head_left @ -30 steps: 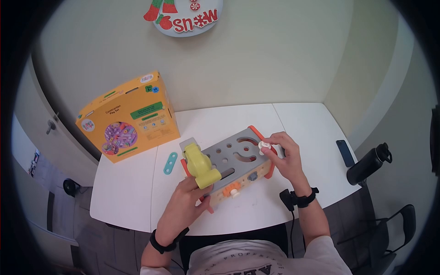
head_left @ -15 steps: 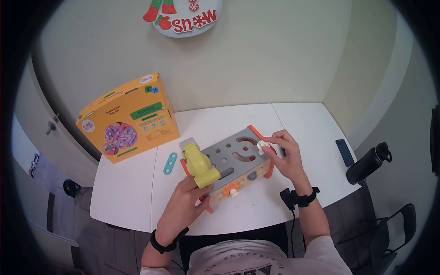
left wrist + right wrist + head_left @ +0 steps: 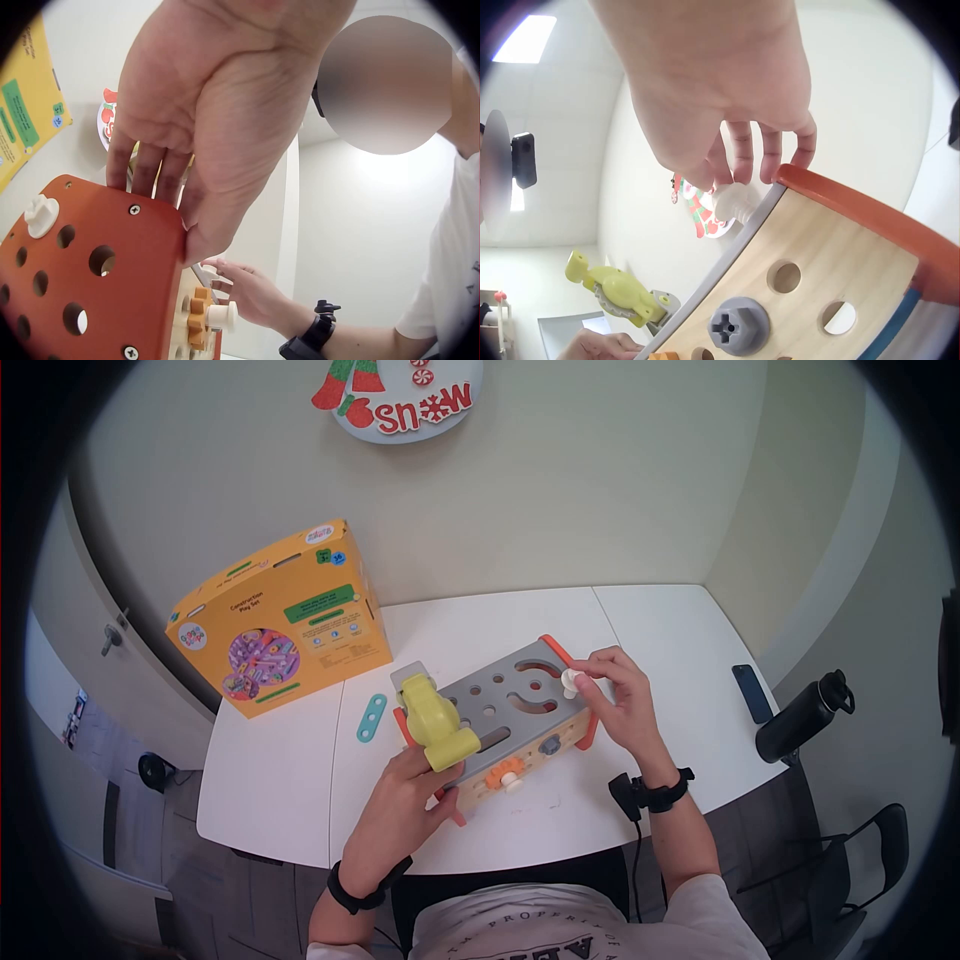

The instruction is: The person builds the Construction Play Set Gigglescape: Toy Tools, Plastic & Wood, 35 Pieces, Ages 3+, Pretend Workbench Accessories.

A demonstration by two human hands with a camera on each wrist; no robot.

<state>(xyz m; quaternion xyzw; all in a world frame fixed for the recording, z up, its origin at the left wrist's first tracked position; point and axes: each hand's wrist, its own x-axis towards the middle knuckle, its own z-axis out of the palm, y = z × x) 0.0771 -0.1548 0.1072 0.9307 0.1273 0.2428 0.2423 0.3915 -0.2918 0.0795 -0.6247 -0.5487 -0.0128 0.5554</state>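
Note:
A toy workbench with a grey top (image 3: 470, 700) and red-orange ends (image 3: 97, 262) stands on the table. My left hand (image 3: 400, 810) grips its left end, thumb on the front edge and fingers over the top. Beside those fingers a yellow-green toy (image 3: 435, 725) stands on the grey top. At the right end my right hand (image 3: 625, 705) pinches a white screw (image 3: 731, 201) by its head, the threaded shank against the top. An orange gear (image 3: 505, 772) with a white peg (image 3: 223, 316) and a grey hex bolt (image 3: 739, 327) sit on the front.
A teal strip with holes (image 3: 371, 718) lies left of the workbench on the white table (image 3: 270, 790). Behind it stands a yellow box (image 3: 290, 630). At the right edge are a phone (image 3: 752, 694) and a black bottle (image 3: 800, 720). A black chair (image 3: 850, 880) stands beyond.
The fingers of my right hand have turned slightly round the white screw. My left hand and the workbench have hardly moved.

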